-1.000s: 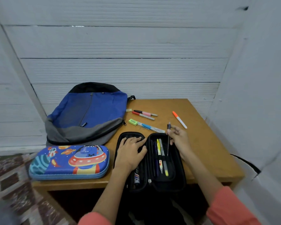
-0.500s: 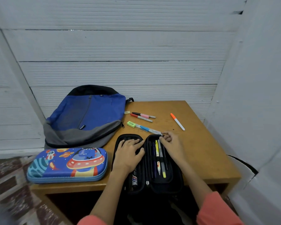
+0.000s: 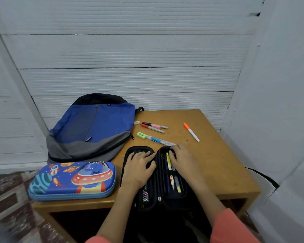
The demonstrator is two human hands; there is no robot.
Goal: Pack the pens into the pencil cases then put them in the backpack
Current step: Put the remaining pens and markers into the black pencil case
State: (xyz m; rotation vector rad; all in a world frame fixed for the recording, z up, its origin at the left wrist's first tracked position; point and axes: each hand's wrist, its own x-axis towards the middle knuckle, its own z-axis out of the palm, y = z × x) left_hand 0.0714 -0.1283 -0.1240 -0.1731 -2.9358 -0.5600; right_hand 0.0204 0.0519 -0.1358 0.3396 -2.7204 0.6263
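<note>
A black pencil case (image 3: 165, 200) lies open at the table's front edge, with several pens (image 3: 170, 174) lined up in its right half. My left hand (image 3: 139, 168) rests flat on the left half, fingers spread. My right hand (image 3: 183, 159) lies over the top of the right half, fingers bent down onto the pens there. Loose on the table behind the case lie a blue pen (image 3: 161, 141), a red marker (image 3: 152, 128), a pink marker (image 3: 154, 125) and an orange marker (image 3: 191, 132). A blue and grey backpack (image 3: 93, 127) lies at the back left.
A closed blue space-themed pencil case (image 3: 72, 180) sits at the front left of the wooden table (image 3: 218, 163). A green eraser (image 3: 141, 135) and a small yellowish eraser (image 3: 137, 122) lie by the backpack. White walls close in behind and to the right.
My right hand held a dark pen upright above the case, then lowered it into the right half and now lies over the pens. The left hand stayed on the left half.
</note>
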